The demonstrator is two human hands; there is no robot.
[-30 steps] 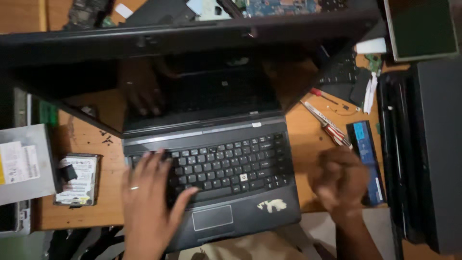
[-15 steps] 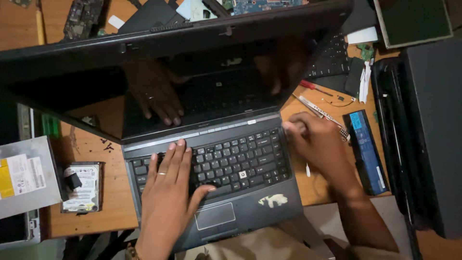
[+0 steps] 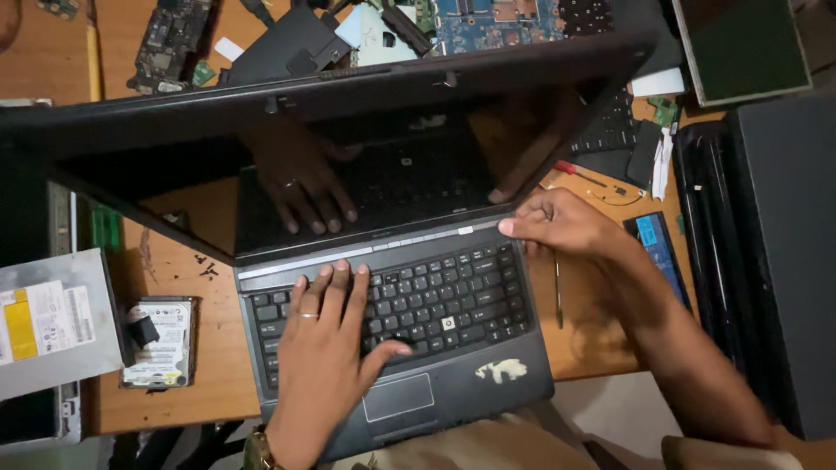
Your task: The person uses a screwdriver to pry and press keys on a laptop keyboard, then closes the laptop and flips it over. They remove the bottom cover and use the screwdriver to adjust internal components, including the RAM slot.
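Wooden desk (image 3: 218,348); left hand (image 3: 326,348) flat on keyboard (image 3: 435,300)

The laptop screen (image 3: 366,165) is dark, mirroring both hands. A white-and-yellow label (image 3: 39,320) sits on the grey drive at left; the hard disk (image 3: 161,341) beside it carries a white label (print illegible). A green-faced panel (image 3: 744,48) lies top right.

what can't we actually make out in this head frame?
- Laptop screen: dark, only reflections; on or off unclear.
- Keys under the left hand: covered by palm and fingers.
- Right hand at the laptop's back right corner: grip or mere touch unclear.
- Screwdriver: partly hidden behind that hand.
- Optical drive: cut off by the left edge.
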